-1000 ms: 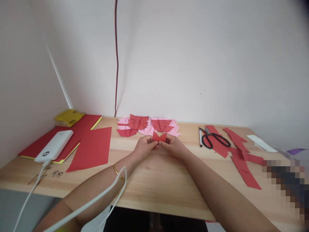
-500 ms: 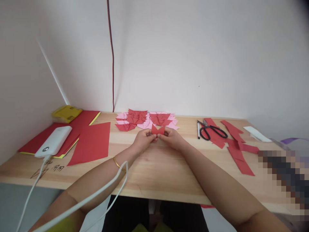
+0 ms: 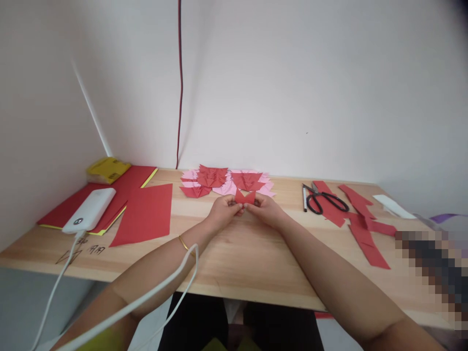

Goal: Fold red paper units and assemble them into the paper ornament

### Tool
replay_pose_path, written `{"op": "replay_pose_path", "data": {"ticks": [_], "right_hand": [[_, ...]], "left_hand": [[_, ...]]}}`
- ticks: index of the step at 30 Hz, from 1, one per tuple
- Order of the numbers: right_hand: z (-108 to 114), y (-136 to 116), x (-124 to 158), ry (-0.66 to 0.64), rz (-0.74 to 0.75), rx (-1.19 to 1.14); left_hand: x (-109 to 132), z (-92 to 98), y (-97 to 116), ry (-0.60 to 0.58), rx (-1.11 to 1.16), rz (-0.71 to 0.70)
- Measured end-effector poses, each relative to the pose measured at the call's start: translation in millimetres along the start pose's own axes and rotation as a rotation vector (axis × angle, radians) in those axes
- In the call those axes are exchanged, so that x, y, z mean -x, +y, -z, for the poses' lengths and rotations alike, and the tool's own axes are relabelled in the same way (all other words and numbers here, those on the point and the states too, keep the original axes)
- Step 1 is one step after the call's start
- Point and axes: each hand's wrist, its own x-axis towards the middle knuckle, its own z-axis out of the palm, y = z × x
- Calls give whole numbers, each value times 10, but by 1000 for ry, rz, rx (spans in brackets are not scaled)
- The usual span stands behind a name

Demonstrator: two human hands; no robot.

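Between my two hands is a small folded red paper (image 3: 245,197) with two pointed corners sticking up. My left hand (image 3: 224,210) pinches its left side, thumb in front. On the right side my right hand (image 3: 268,209) grips it the same way, and the thumbs nearly meet at its lower edge. The fingers behind the paper are hidden. Just beyond my hands lie piles of folded red papers (image 3: 212,176) and folded pink papers (image 3: 228,187), with pointed corners like the held one.
At left, a white power bank (image 3: 89,210) with a white cable rests on red sheets (image 3: 146,214) near a yellow packet (image 3: 108,170). To the right are black-handled scissors (image 3: 331,199), a pen (image 3: 304,199), red paper strips (image 3: 367,243) and a white strip (image 3: 393,206). A dark cord (image 3: 180,87) hangs down the wall.
The whole view has shifted slightly, so things sit a little further right. Both hands keep their hold on the folded red paper, with no clear change in its shape.
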Motion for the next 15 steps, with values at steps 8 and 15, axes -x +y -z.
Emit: {"op": "replay_pose_path", "data": {"ticks": [8, 15], "right_hand": [[1, 6, -1, 1, 5, -1], [-6, 41, -8, 10, 0, 3]], "left_hand": [[9, 4, 6, -8, 1, -3], [10, 1, 25, -7, 27, 8]]}}
